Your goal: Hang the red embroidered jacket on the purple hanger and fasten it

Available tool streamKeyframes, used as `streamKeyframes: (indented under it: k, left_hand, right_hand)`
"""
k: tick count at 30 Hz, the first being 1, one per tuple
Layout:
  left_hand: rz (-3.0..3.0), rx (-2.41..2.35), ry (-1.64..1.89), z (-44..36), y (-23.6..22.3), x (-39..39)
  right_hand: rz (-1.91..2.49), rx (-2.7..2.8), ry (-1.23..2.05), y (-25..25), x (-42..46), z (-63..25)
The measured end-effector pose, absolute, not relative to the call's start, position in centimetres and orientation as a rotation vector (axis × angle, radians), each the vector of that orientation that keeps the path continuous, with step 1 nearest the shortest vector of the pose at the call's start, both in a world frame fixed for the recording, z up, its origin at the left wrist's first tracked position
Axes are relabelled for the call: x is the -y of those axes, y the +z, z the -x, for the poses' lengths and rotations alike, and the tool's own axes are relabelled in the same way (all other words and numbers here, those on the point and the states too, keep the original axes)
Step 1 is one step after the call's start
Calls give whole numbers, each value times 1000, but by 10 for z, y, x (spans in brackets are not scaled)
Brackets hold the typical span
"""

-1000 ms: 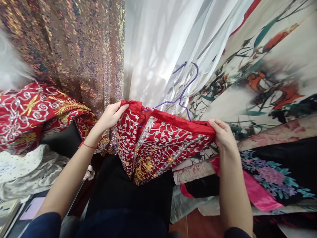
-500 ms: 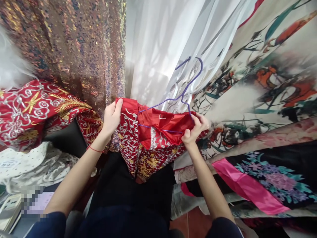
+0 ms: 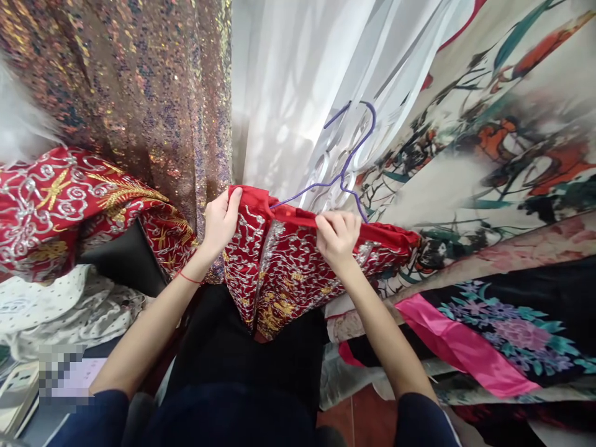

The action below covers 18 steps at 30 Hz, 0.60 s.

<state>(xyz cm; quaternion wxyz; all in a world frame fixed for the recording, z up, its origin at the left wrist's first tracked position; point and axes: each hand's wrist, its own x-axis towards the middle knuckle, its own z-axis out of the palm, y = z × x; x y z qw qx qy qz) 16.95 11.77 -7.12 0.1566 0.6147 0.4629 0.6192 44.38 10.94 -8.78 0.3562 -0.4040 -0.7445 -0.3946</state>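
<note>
A red garment (image 3: 288, 267) with silver and gold embroidery hangs in front of me on a purple wire hanger (image 3: 347, 167). My left hand (image 3: 223, 217) pinches the garment's top edge at its left end. My right hand (image 3: 338, 236) is closed over the top edge near the middle, just below the hanger's neck. The rest of the red cloth droops down over my dark lap.
A sequined brown fabric (image 3: 139, 93) and a white sheer curtain (image 3: 298, 87) hang ahead. Painted floral cloths (image 3: 503, 136) and a pink-trimmed black garment (image 3: 488, 335) lie at right. More red embroidered cloth (image 3: 60, 205) and white lace (image 3: 56, 310) lie at left.
My right hand slid from the garment's right end inward to the middle of the top edge. The waistband opened briefly and is now flat again. My left hand stayed put.
</note>
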Motion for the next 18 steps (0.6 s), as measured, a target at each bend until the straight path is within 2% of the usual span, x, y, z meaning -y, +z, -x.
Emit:
streamKeyframes:
  k: [4,8,18]
  left_hand:
    - [-1741,-1427,1859,-179,-62,-112]
    - [-1845,-1323,1774,-180,-55,-114]
    - [-2734,-898,1132,-176,-20,-141]
  right_hand:
    - [1085,1896,-983,-62,-122,-418]
    - [1156,1873,-916,-62,-125,-414]
    - [1189,1880,-880,-70,-136,-414]
